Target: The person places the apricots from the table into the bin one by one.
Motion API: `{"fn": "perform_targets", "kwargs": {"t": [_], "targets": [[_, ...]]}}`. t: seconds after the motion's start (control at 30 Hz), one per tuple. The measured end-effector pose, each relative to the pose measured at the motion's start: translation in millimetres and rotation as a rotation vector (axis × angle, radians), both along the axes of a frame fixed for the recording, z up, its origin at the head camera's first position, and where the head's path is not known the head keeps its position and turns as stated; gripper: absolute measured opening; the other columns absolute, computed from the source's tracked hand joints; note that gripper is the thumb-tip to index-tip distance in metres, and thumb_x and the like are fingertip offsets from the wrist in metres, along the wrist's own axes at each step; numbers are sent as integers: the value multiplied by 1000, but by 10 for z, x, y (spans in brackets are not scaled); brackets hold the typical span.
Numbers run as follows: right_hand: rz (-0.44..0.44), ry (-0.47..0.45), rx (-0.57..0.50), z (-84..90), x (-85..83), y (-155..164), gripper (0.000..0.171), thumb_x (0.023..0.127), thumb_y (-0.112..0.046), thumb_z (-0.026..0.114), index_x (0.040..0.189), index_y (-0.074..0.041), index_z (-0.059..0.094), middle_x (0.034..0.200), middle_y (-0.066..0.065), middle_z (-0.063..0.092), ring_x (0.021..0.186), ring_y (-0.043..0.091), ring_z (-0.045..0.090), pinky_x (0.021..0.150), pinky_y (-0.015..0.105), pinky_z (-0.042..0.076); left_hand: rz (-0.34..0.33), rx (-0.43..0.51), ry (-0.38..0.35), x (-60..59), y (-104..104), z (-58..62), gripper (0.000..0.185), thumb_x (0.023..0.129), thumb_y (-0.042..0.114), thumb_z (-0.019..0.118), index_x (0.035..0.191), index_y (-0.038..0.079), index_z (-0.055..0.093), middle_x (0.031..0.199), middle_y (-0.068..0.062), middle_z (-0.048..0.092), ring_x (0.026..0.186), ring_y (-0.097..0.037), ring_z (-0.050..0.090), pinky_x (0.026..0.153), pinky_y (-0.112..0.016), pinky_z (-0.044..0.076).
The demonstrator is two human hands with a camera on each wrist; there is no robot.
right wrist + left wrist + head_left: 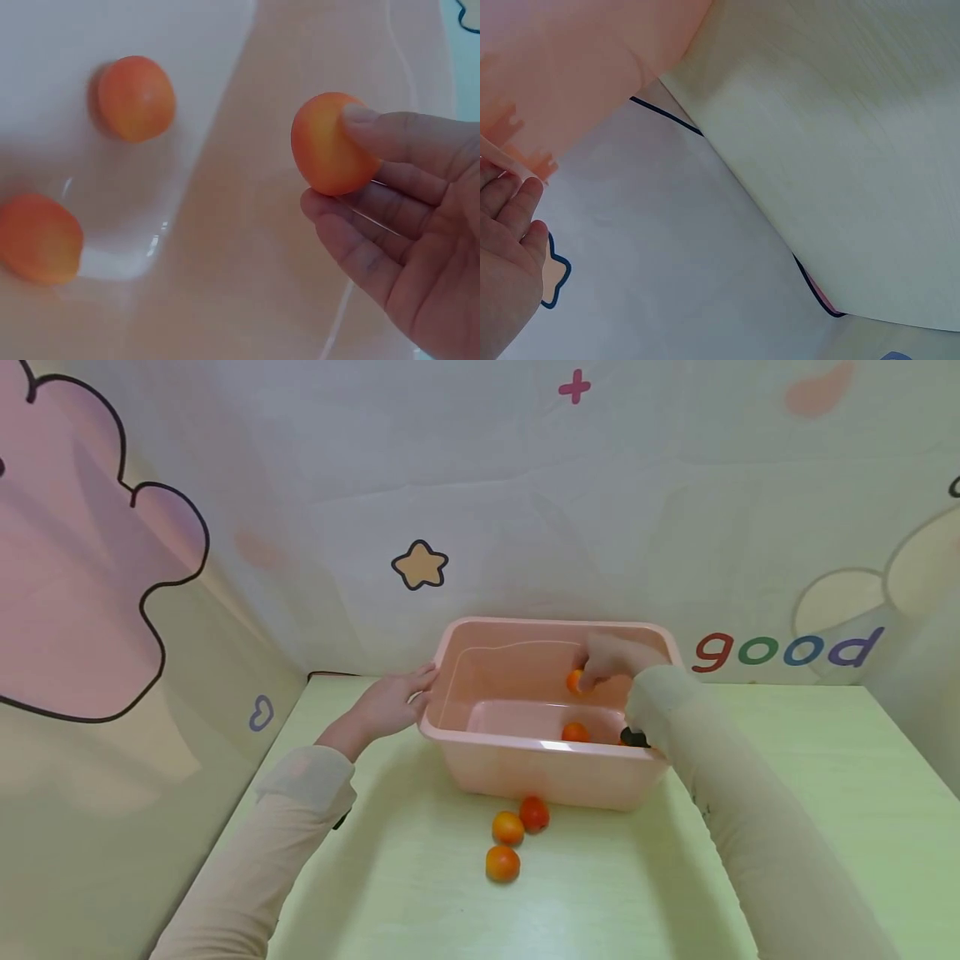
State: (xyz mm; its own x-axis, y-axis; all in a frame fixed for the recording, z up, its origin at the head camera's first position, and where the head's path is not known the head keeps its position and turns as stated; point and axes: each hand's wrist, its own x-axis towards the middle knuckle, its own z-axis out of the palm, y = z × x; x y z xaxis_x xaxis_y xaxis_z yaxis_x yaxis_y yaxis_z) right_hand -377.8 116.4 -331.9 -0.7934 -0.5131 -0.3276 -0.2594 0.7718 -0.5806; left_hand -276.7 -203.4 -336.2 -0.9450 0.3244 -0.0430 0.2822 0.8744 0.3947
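Right hand (405,247) pinching orange fruit (330,142) over pink tub (525,768); left hand (390,702) flat against rim. Two fruits inside, three left on surface (420,902).

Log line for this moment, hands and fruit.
right hand: holds orange fruit inside pink tub | left hand: fingers on tub's left rim | tub floor: two fruits | table: three fruits in front
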Motion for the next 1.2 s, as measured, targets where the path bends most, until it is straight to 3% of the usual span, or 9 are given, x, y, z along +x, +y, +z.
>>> {"fn": "perform_targets", "kwargs": {"t": [0.17,0.33,0.4,0.6,0.63,0.73,0.9,1.13,1.2], "targets": [[-45,-48,26,-76,16,7,11,70,1,63,65,0,53,52,-2,31,52,17,34,45,22,28,-12,-9,15,-2,12,3,48,93,28,39,138,16,29,146,-1,24,132,-27,27,105,-47,27],[-190,-156,3,-104,126,-9,11,67,3,60,72,-2,51,61,2,36,70,23,39,51,26,34,-9,-7,12,-4,17,3,49,93,30,38,139,16,28,146,0,24,132,-27,27,104,-47,27],[-250,-208,-18,-114,179,-24,15,68,2,60,80,-2,53,68,3,46,79,23,41,59,28,40,-15,-4,12,-5,28,4,48,93,29,38,139,16,28,146,-1,23,132,-27,27,104,-47,27],[-245,-233,17,-140,219,-80,26,74,-5,64,99,-3,59,96,9,59,98,27,44,88,43,42,-21,-1,16,-9,51,1,48,93,27,38,139,15,28,146,-1,24,132,-26,27,105,-46,27],[-192,-183,48,-147,205,-85,25,74,-7,65,97,-2,58,92,9,58,95,27,44,87,42,42,-18,-2,18,-12,51,-1,48,93,27,38,139,15,28,146,-1,24,132,-26,27,105,-46,27],[-206,-170,49,-165,168,-89,23,74,-8,65,94,-2,54,84,8,49,89,27,43,79,38,42,-19,-2,23,-17,50,-7,48,93,27,38,139,15,29,146,-1,24,132,-26,27,105,-46,27],[-354,-237,22,-97,124,-78,37,69,-11,68,102,-14,52,98,4,46,98,26,40,80,42,41,-25,2,20,-19,42,-12,48,93,26,38,138,15,29,146,-1,25,132,-26,27,105,-46,28],[-55,-78,111,225,111,-32,41,79,-19,63,118,-12,52,119,9,52,107,28,47,91,44,43,-17,-9,22,-11,20,-5,48,93,27,38,138,15,29,146,-1,25,132,-26,27,105,-46,27],[-22,-63,128,318,138,-28,42,80,-21,62,120,-13,52,121,9,52,108,27,49,91,44,43,-19,-14,28,-8,11,-4,48,93,26,38,138,14,29,146,-2,25,132,-27,27,105,-46,27]]}}
